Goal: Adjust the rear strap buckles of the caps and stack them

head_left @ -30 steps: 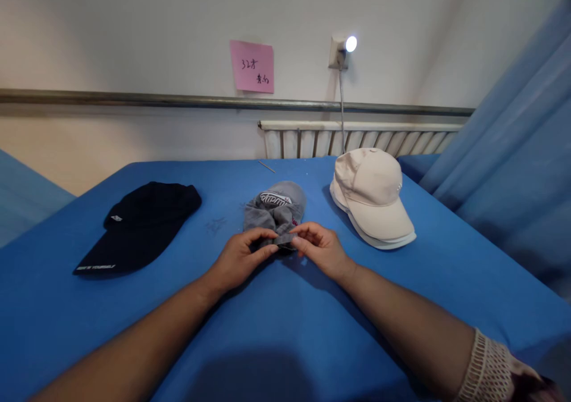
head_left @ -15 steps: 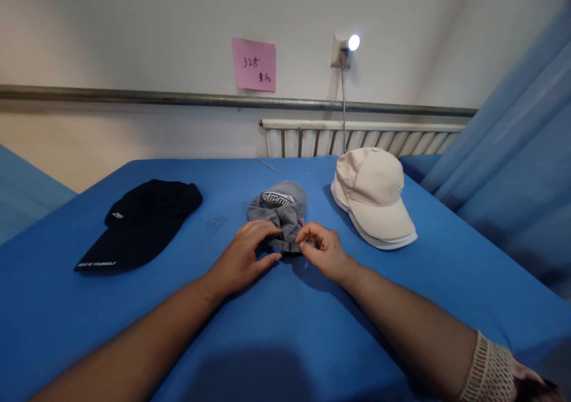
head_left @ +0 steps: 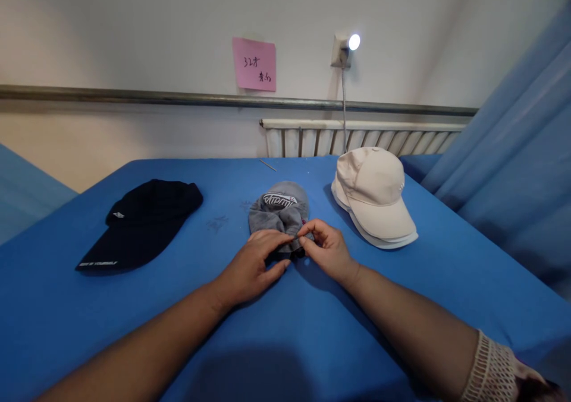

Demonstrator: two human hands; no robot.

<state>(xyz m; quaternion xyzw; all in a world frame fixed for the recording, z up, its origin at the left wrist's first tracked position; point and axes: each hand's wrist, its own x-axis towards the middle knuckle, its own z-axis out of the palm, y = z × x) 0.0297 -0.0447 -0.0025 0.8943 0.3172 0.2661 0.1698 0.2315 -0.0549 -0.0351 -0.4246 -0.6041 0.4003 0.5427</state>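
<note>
A grey baseball cap (head_left: 285, 203) with white lettering lies at the middle of the bed, its back strap side facing me. My right hand (head_left: 328, 247) pinches the end of the strap between thumb and index finger. Over the strap's left part reaches my left hand (head_left: 256, 265), fingers on top and thumb lower down, gripping the cap's back edge. The fingertips of both hands nearly meet and cover most of the strap, so its buckle is hidden.
A black cap (head_left: 143, 226) rests on the blue sheet (head_left: 250, 354) at left. Stacked cream caps (head_left: 375, 182) stand at right. A thin stick (head_left: 267, 165) lies near the far edge. Behind are a radiator (head_left: 312, 140), a rail (head_left: 178, 97) and a blue curtain (head_left: 513, 140).
My left hand has shifted right along the strap, its fingertips now beside those of my right hand. My right hand has barely moved and keeps its pinch.
</note>
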